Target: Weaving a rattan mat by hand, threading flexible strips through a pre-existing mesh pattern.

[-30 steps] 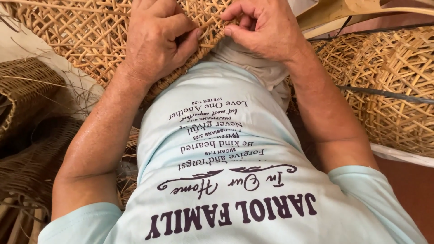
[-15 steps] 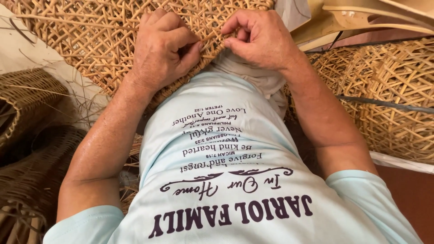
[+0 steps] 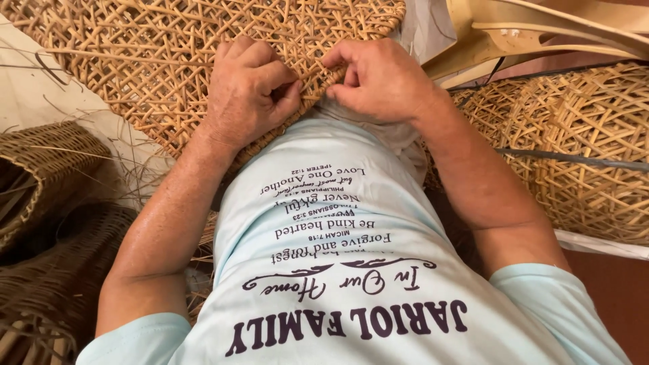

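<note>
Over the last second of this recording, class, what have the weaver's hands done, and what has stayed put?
Both hands slid a little down the picture along the woven cane panel. The left hand and right hand keep pinching its near edge, close together. The darker baskets on the left and the pale openwork basket on the right stayed put.

Two dark woven baskets (image 3: 47, 236) sit at lower left, loose fibre strands around them. A pale open-weave basket (image 3: 581, 155) lies at right, a dark strip (image 3: 574, 159) crossing it. Bent pale wooden frames (image 3: 541, 34) occupy upper right. Light blue printed shirt (image 3: 338, 270) fills the foreground.
</note>
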